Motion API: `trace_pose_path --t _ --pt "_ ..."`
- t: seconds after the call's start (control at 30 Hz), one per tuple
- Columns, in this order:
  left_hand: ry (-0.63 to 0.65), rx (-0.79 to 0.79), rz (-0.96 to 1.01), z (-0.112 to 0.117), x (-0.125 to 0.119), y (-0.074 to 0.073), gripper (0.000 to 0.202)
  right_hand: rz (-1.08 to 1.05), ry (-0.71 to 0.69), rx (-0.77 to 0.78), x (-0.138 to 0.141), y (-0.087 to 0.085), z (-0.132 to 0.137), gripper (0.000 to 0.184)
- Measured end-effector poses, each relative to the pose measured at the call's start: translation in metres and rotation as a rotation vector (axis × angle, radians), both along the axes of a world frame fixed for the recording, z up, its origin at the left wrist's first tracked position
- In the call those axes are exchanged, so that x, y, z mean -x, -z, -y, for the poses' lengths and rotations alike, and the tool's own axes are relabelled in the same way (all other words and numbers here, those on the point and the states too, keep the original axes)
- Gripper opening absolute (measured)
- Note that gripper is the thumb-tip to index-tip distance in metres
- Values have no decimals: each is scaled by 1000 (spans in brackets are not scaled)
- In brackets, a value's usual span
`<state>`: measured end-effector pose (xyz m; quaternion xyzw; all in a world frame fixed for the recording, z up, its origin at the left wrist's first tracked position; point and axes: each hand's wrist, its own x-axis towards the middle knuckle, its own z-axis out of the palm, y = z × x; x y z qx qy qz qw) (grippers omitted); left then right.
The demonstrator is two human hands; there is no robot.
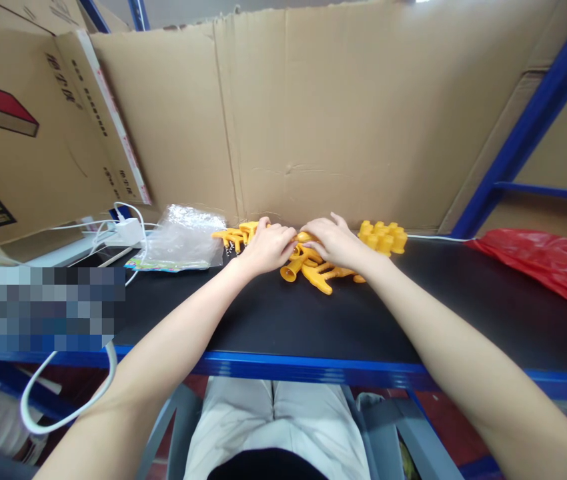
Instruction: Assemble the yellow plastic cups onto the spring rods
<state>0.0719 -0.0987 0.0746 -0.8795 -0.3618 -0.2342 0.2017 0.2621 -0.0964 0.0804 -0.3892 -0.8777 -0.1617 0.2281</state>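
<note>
My left hand [269, 248] and my right hand [332, 241] meet over a small heap of yellow plastic parts at the back of the black tabletop. Between their fingertips is a yellow plastic piece [304, 237], mostly covered by the fingers. Both hands have bent, closed fingers. Just below them lie a yellow hollow cone-shaped part [291, 269] and a yellow hand-shaped piece [319, 279]. More yellow hand-shaped pieces [231, 236] rest left of my left hand, with small metal springs [231, 249] beside them. Yellow cup-like parts [382, 237] stand grouped right of my right hand.
A clear plastic bag [183, 240] lies on the left, near a white charger [129, 231] with cables. A red plastic bag [543, 263] is at the right. Cardboard [323, 120] walls off the back, and a blue metal edge [313, 368] runs along the table's front.
</note>
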Motion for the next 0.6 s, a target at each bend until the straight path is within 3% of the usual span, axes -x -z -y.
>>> trace_pose_path --t 0.17,0.37,0.6 --pt "18 40 68 -1 -1 2 25 9 13 -51 -1 -6 4 22" --pt "16 23 19 0 -1 1 24 51 29 -4 1 -4 5 28" --pt "6 64 37 1 -5 0 23 105 71 -102 2 -10 8 15"
